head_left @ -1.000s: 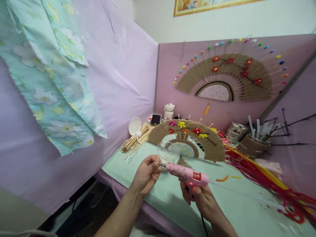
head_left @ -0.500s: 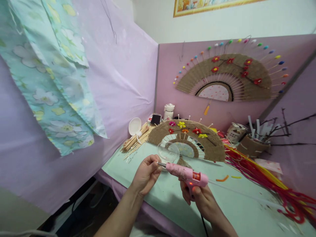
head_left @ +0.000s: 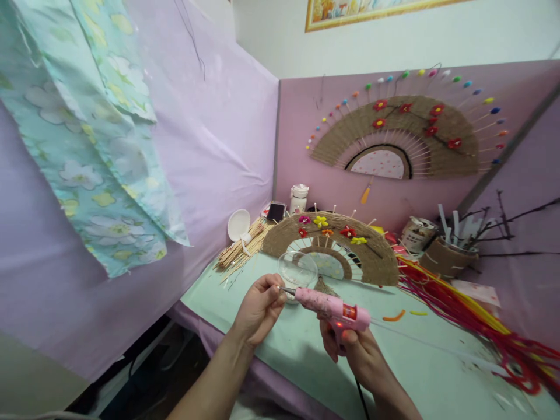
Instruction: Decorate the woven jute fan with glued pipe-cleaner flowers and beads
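Note:
My right hand (head_left: 352, 344) is wrapped round the grip of a pink hot glue gun (head_left: 326, 304), its red light lit and a clear glue stick (head_left: 420, 337) poking out of its back. The metal nozzle points left and meets the fingertips of my left hand (head_left: 262, 309). Those fingers are pinched on a tiny whitish thing, too small to name. Just behind them stands a clear round container (head_left: 298, 269). Beyond it a twine-covered fan (head_left: 284, 236) with coloured flowers leans upright on the table, a tassel (head_left: 324, 286) at its base.
Wooden sticks (head_left: 238, 251) lie in a bundle at the back left by a white jar (head_left: 298, 198). Red and yellow pipe cleaners (head_left: 472, 318) spread along the right. A cardboard holder (head_left: 446, 259) has white glue sticks and twigs. A larger fan (head_left: 455, 128) hangs on the partition.
Almost nothing differs. The glue gun has shifted very slightly to the right, its nozzle still at my left fingertips. The view has moved a little.

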Demonstrator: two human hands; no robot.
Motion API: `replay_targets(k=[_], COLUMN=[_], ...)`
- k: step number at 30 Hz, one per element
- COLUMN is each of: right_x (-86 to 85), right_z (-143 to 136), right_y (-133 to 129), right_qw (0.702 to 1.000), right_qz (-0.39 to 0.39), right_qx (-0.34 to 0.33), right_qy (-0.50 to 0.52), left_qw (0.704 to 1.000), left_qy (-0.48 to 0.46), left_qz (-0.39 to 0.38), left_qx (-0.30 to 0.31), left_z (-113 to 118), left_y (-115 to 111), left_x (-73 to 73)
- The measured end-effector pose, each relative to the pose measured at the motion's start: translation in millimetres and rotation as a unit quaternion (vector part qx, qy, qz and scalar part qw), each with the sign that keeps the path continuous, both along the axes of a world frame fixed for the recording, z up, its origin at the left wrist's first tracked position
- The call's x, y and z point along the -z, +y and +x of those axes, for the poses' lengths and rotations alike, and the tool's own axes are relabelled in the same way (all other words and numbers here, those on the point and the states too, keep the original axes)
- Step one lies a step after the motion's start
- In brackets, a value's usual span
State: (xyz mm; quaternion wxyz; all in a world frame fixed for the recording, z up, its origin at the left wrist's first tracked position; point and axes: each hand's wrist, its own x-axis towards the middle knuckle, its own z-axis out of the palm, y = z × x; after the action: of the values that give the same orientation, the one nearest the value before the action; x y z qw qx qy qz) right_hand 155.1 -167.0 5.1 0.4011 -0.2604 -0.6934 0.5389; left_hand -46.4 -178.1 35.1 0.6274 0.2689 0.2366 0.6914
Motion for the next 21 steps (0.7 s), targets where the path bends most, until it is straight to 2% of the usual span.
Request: replay_targets(k=[4, 7, 10, 14, 17, 21], right_x=[-2.6, -4.5, -4.1, -1.1, -1.0, -4.4], right_z=[0, -1, -2, -1, 0, 2], right_y=[0, 1, 2, 3, 4, 6], right_qw=[0.999, 0.996, 0.994, 0.995, 0.994, 0.993], right_qz=[0.008, 0.0, -0.006, -0.003, -0.007, -0.016], right_qx=[0.001, 0.007, 0.012, 0.017, 0.022, 0.022], right_qy=[0.051, 0.09, 0.106, 0.1, 0.102, 0.111], left_qw=[0.999, 0.996, 0.988, 0.969, 0.959, 0.944], left_qy=[0.016, 0.041, 0.081, 0.167, 0.238, 0.31], left_qz=[0.027, 0.05, 0.055, 0.056, 0.046, 0.039], left_qx=[-0.011, -0.058, -0.122, -0.175, -0.147, -0.108], left_z=[-8, -26, -49, -67, -68, -69], left_y=[5, 23, 61, 129, 172, 204], left_x=[-4.6, -18.0, -36.9, -58.1, -65.4, -67.3])
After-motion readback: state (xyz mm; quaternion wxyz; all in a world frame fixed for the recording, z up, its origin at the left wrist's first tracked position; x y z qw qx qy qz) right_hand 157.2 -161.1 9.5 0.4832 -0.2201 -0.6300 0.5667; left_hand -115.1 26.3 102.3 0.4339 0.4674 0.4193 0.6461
